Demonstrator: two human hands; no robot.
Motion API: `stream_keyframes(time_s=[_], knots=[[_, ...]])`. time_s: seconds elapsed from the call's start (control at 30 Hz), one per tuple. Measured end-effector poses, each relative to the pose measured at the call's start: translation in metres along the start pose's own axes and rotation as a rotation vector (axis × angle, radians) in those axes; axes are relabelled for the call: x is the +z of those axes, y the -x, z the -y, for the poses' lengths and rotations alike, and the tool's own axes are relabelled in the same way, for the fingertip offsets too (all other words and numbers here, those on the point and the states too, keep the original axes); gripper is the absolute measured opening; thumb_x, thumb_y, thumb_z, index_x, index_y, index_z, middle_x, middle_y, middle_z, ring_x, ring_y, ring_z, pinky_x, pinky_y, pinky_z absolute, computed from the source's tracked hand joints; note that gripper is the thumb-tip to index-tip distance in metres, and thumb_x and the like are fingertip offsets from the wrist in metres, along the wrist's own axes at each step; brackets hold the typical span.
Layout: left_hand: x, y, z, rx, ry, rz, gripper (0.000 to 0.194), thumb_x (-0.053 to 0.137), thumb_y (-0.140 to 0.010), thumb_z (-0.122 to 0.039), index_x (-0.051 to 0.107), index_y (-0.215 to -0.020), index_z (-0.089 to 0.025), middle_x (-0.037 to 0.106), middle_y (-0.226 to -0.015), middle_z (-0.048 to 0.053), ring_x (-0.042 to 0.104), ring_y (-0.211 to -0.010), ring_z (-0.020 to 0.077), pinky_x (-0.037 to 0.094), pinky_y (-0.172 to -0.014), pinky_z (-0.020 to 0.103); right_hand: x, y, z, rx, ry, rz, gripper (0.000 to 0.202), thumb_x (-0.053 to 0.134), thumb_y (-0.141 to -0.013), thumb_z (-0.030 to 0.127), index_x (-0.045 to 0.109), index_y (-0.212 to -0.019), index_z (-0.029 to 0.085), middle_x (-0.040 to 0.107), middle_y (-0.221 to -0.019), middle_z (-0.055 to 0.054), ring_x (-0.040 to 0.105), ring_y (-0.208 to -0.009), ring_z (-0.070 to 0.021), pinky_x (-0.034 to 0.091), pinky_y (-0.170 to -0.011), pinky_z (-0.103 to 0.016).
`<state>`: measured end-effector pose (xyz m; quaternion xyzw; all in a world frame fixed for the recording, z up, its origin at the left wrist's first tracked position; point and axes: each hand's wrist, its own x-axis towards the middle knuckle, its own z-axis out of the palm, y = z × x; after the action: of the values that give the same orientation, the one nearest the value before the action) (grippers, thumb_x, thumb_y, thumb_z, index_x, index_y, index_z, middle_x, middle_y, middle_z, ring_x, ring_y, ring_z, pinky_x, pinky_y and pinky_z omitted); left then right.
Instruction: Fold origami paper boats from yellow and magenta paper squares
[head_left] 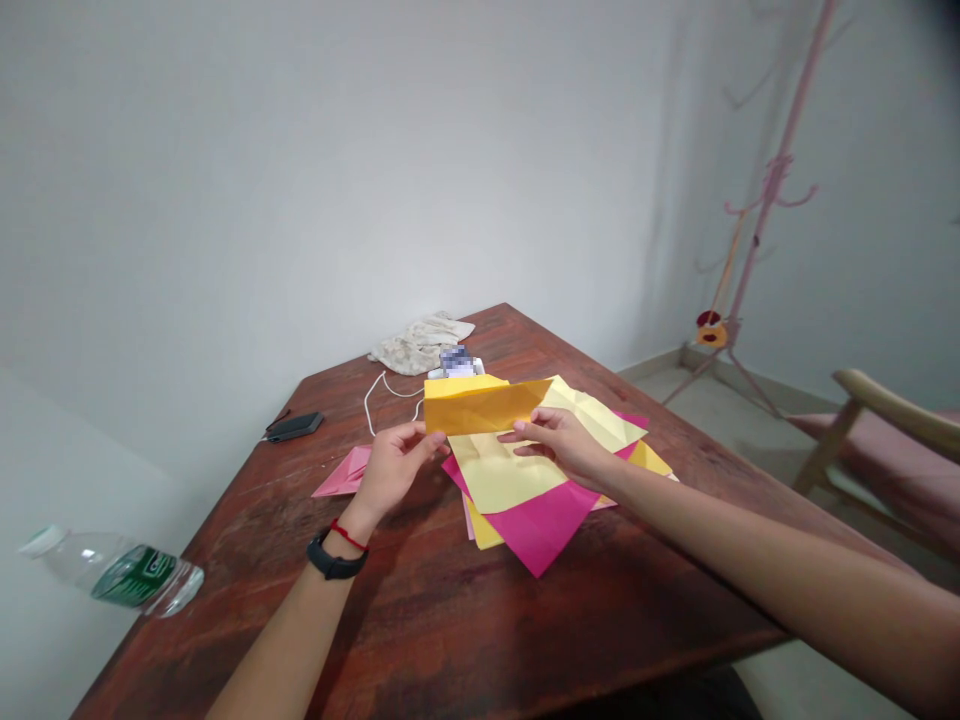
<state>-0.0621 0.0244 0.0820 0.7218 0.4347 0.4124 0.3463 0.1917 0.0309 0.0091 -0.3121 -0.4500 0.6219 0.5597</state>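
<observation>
A folded strip of orange-yellow paper (480, 410) is held up above the table between my two hands. My left hand (397, 460) pinches its lower left corner with thumb and fingers. Toward the strip's right end, my right hand (562, 440) grips the lower edge, thumb on the near side. Beneath the strip lies a creased pale yellow sheet (510, 485). Under that sheet a magenta sheet (544, 530) shows, with more yellow and pink paper at the edges of the pile. A folded pink paper piece (345, 474) rests on the table just left of my left hand.
On the wooden table (420, 620), a clear bottle (112, 570) with a green label is at the left edge. A black power bank (295, 427), a white cable (368, 400) and a crumpled cloth (420, 342) lie farther back. A pink coat stand (765, 200) and wooden chair (900, 410) are at right.
</observation>
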Motion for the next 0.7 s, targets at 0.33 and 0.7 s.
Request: stream_keyframes(time_s=[0.33, 0.7], knots=[[0.012, 0.001, 0.009, -0.033, 0.092, -0.148, 0.036, 0.077, -0.076, -0.047, 0.056, -0.074, -0.017, 0.075, -0.084, 0.005, 0.072, -0.073, 0.0192, 0.059, -0.062, 0.027, -0.003, -0.003, -0.009, 0.051, -0.015, -0.061, 0.037, 0.086, -0.068, 0.042, 0.058, -0.069, 0.018, 0.066, -0.074, 0.0, 0.066, -0.07, -0.0134, 0.061, -0.067, -0.028], [0.017, 0.0, 0.014, -0.083, 0.21, -0.014, 0.051, 0.074, -0.08, -0.039, 0.049, -0.118, -0.018, 0.077, -0.095, 0.009, 0.074, -0.072, 0.0207, 0.059, -0.059, 0.028, -0.005, -0.005, -0.004, 0.054, 0.046, -0.139, 0.053, 0.085, -0.069, 0.032, 0.056, -0.113, 0.027, 0.07, -0.09, 0.0, 0.069, -0.084, -0.0176, 0.055, -0.065, -0.026]])
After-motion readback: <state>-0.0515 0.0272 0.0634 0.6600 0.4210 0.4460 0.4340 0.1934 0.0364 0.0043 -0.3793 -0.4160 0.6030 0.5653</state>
